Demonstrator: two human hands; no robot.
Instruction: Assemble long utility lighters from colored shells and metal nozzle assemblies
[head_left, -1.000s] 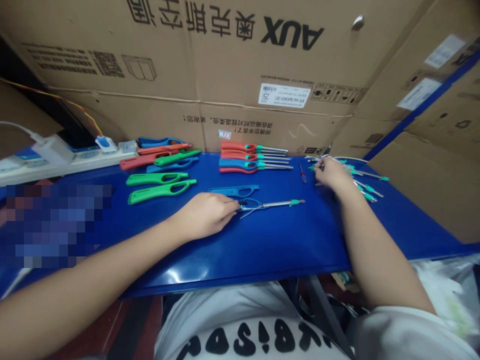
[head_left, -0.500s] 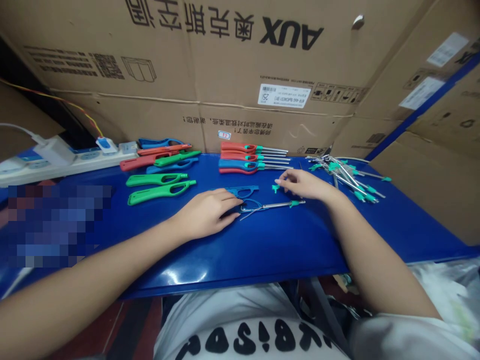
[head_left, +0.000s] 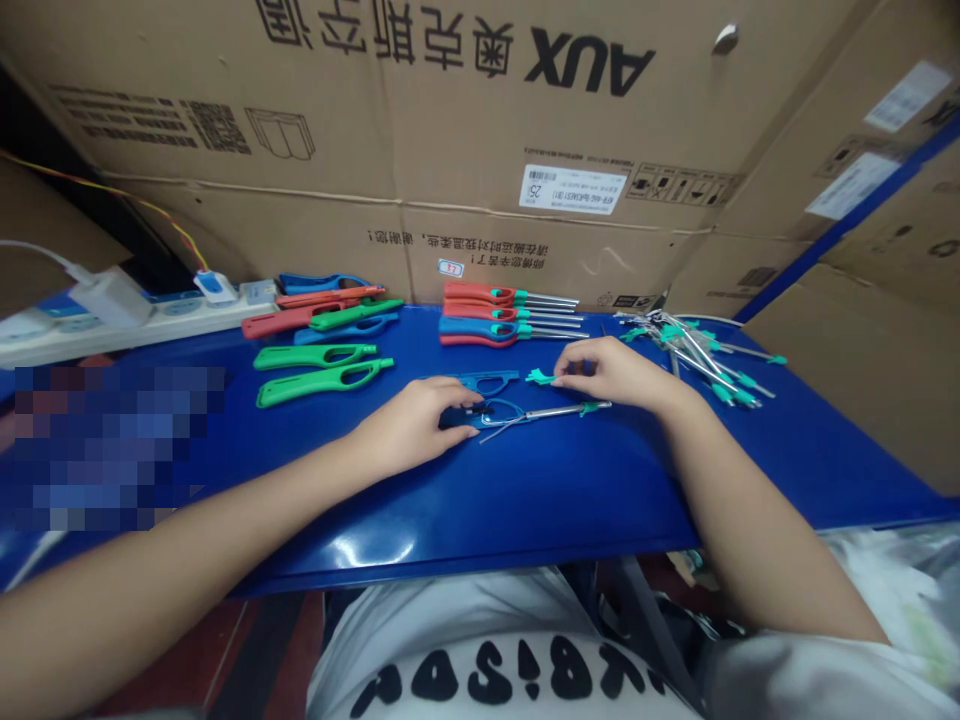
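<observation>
The left hand's (head_left: 416,422) fingers and thumb bracket the rear end of a blue handle shell (head_left: 513,405); whether they grip it, one cannot tell. Right of those fingertips, a metal tube (head_left: 553,411) extends from the shell. Beyond, the right hand (head_left: 615,372) pinches a green piece (head_left: 537,377). Part-fitting seems underway; next probably calls for aligning that piece over the shell.

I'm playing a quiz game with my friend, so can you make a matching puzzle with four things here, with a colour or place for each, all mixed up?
Things:
1. Teal piece
2. Heap of metal rods
3. Power strip
4. Cardboard

Clues:
A. White, at the left
B. Brown, behind the table
C. Held in the right hand
D. Lying to the right of both hands

Pairs: 1-C, 2-D, 3-A, 4-B
</observation>
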